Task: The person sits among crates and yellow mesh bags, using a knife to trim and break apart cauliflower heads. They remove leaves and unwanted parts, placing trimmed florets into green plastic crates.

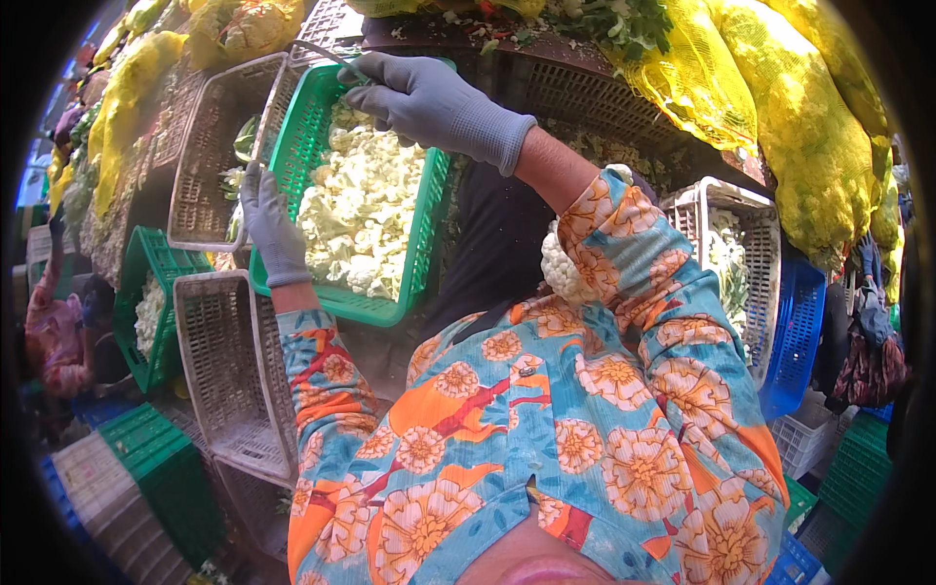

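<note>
A green plastic crate [420,292] full of cut cauliflower florets [358,227] lies before me. My right hand [439,102], in a grey knit glove, is over the crate's far end, its fingers closed on a knife [322,51] whose thin blade points to the upper left. My left hand [272,223], gloved alike, rests along the crate's left side with nothing seen in it; its palm side is partly hidden. A whole cauliflower head [564,270] shows beside my right forearm, near my lap.
White plastic crates [212,281] stand at the left, one with leafy cauliflower pieces. Another white crate [764,292] with leaves and a blue crate [793,344] are at the right. Yellow mesh sacks [804,131] hang over the upper right. Other people [58,336] are at both edges.
</note>
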A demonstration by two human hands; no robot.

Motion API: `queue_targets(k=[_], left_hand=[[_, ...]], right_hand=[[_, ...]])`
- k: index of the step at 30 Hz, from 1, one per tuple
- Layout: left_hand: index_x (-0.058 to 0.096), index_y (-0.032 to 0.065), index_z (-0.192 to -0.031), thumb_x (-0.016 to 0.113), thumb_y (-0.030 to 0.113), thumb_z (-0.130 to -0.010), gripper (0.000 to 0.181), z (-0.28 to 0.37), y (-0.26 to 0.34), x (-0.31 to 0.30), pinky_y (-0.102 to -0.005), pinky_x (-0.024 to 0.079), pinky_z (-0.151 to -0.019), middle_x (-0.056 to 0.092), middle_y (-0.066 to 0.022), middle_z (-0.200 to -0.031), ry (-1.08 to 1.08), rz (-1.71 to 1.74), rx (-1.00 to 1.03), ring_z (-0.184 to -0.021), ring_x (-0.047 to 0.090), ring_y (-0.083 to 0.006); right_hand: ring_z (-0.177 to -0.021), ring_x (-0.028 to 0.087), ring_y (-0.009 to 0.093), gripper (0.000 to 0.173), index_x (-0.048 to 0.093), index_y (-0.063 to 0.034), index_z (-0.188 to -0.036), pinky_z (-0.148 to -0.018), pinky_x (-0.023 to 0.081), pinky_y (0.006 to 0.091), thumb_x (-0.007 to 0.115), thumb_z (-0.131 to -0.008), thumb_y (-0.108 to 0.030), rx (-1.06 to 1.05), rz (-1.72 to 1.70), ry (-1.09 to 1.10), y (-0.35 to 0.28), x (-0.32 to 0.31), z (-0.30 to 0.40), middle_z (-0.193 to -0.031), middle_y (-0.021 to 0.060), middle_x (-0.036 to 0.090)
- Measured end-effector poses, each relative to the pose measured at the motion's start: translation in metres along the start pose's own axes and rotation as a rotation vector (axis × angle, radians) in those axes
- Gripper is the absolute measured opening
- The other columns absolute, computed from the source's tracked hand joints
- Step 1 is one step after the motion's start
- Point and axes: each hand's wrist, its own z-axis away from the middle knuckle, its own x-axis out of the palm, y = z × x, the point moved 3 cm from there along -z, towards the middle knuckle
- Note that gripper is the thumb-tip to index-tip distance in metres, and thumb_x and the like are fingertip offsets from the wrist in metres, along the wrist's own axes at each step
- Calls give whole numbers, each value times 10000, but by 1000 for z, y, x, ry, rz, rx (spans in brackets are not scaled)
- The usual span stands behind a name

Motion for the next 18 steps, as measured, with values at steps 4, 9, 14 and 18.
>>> queue_targets(k=[4,9,14,18], left_hand=[[454,39,-1274,469,156,-945,349,27,-13,69,-284,428,-899,518,-63,-1224,-324,82,-81,-1088,521,-152],[452,39,-1292,493,175,-930,389,82,21,187,-293,421,-904,529,-87,-1240,-866,118,-118,-1101,527,-172],[322,31,-1374,618,258,-849,644,142,33,250,-328,367,-981,387,-127,-1373,-1192,-56,-186,-1209,431,-250],[276,43,-1395,590,286,-851,673,165,17,258,-358,331,-1016,359,-196,-1377,-1197,-68,-258,-1247,386,-275]], right_hand=[[-518,543,82,292,513,-73,-1172,-457,446,205,516,-923,-225,203,-359,184,-29,-87,46,-726,22,587],[-473,491,34,282,523,-42,-1113,-418,421,182,524,-919,-247,269,-206,495,-25,-166,153,-660,12,548],[-441,457,25,267,518,-62,-1094,-364,364,160,515,-914,-259,584,-363,643,25,-174,249,-669,4,520],[-455,467,50,309,550,-121,-1071,-328,333,183,493,-908,-378,930,-160,671,54,-147,304,-686,-3,521]])
